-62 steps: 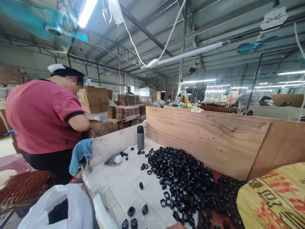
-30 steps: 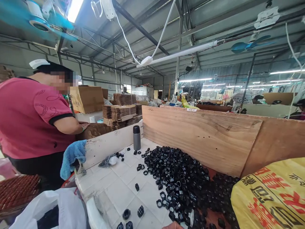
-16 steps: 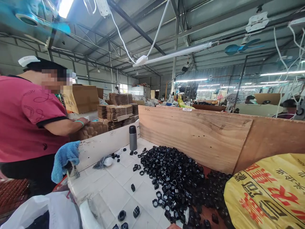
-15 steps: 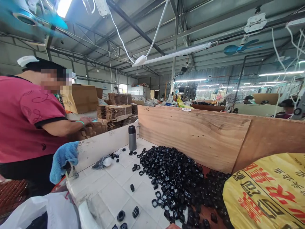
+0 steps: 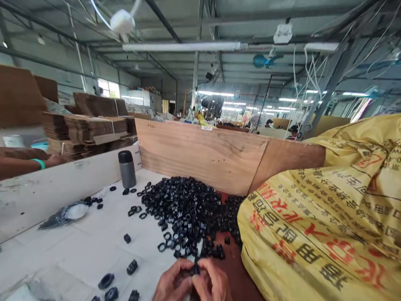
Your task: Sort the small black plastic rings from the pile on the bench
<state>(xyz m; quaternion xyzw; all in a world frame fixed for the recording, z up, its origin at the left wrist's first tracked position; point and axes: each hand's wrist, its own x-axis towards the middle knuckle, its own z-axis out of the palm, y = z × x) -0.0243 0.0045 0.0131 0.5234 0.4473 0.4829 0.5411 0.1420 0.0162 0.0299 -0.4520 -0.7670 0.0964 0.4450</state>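
At the bottom middle my left hand (image 5: 173, 281) and my right hand (image 5: 215, 279) come together, fingertips pinched on one small black plastic piece (image 5: 196, 267). Fingers cover most of it, so its exact shape is hidden. Just beyond them lies a large heap of black plastic rings (image 5: 184, 209), many with knobbly outer edges. A few loose black pieces, such as one ring (image 5: 106, 281), are scattered on the white surface (image 5: 150, 251) to the left of my hands.
A grey bottle (image 5: 127, 169) stands in the far left corner, and a bag of dark bits (image 5: 64, 214) lies nearer. Wooden boards (image 5: 200, 150) wall the back. A big yellow printed sack (image 5: 313, 217) fills the right. Another person's forearm (image 5: 21, 163) shows beyond the left board.
The view has swung to the right and closer. Both my hands have come into sight with a black piece between them. Most of the other person has left the picture.
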